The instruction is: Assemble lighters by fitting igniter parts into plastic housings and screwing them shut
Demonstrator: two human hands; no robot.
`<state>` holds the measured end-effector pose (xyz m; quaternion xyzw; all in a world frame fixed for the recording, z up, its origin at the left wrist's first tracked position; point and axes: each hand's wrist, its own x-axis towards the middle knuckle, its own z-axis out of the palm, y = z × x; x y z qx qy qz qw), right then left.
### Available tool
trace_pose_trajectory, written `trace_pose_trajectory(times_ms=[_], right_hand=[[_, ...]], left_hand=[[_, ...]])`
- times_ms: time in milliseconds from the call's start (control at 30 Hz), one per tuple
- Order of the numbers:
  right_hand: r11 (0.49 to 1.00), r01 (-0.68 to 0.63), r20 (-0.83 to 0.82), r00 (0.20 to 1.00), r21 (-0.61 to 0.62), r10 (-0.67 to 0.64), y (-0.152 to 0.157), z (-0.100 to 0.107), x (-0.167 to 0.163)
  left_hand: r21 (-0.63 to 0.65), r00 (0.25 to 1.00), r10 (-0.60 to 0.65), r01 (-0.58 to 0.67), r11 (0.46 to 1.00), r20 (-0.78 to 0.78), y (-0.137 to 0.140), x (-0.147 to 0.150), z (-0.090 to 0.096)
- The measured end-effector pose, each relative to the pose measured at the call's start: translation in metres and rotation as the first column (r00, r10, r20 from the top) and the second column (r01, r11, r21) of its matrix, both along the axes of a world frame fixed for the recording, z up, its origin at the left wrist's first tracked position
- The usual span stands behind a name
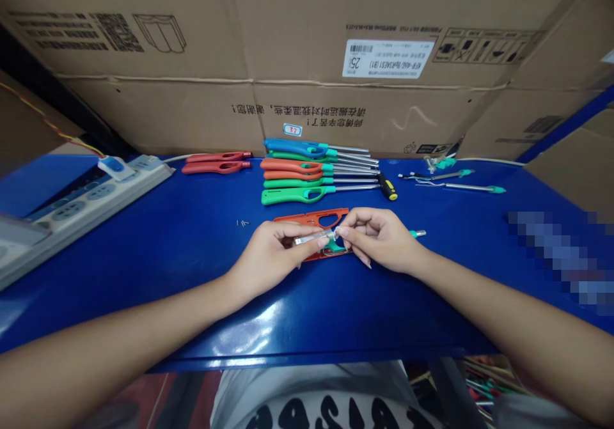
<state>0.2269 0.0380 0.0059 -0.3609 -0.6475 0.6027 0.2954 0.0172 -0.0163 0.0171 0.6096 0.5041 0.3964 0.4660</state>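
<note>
My left hand (pixel 266 250) pinches a clear lighter fuel tank (pixel 309 238) between thumb and fingers, held just above the blue tabletop. At the tank's right end, the thumb and forefinger of my right hand (pixel 381 234) close on its small pale fitting; the fingertips partly hide it. Beneath both hands lie the orange-red handle halves of a gas lighter: one half (pixel 307 216) shows behind the hands, the other (pixel 316 256) in front. A teal trigger (pixel 334 246) sits by the front half. A metal tip with teal (pixel 421 233) pokes out past my right hand.
Several assembled lighters (pixel 292 195) are stacked behind, beside a black-yellow screwdriver (pixel 388 187). Red handles (pixel 215 167) lie left of them, small screws (pixel 243 223) nearer. Lighter rods (pixel 472 188) rest back right. A power strip (pixel 81 215) runs along the left; a cardboard wall (pixel 297 52) stands behind.
</note>
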Motion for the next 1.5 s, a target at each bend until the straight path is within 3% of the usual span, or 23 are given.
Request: trace_pose_trajectory(times_ms=[767,1200,1500], right_hand=[[1.0,0.027,0.084,0.996,0.013,-0.028,-0.005,0.0,-0.001],[0.997,-0.068,0.033,0.997,-0.025,0.068,0.009,0.006,0.001],[1.0,0.009,0.035,0.999,0.001,-0.009,0.004,0.003,-0.002]], left_hand=[[0.022,0.997,-0.05,0.049,0.999,0.053,-0.002,0.0,-0.012],[-0.108,0.997,0.033,-0.025,0.994,0.067,0.003,0.0,-0.002],[-0.07,0.999,0.014,-0.01,0.998,0.045,0.001,0.001,-0.002]])
